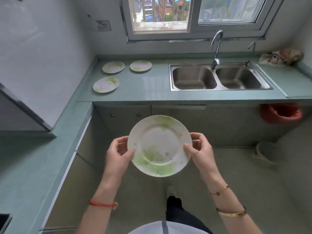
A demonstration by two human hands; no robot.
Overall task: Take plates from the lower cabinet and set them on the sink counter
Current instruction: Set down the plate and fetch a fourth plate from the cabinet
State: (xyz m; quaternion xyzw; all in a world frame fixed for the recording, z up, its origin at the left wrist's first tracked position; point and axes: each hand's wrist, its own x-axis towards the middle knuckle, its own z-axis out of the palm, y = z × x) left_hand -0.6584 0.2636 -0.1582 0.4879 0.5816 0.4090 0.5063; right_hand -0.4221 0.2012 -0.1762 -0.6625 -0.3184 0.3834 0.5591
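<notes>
I hold a white plate with green leaf print (159, 146) level in front of me, above the floor and short of the lower cabinet doors (125, 115). My left hand (118, 152) grips its left rim, thumb on top. My right hand (199, 149) grips the right rim the same way. Three matching plates lie flat on the green sink counter (143, 92): one at the back left (113, 67), one beside it (141, 65), one nearer the front (106, 84).
A steel double sink (217, 76) with a tall tap (216, 48) takes the counter's right half. A cloth (280, 56) lies at the far right. A red bin (281, 114) hangs under the counter. A side counter (33, 157) runs along my left.
</notes>
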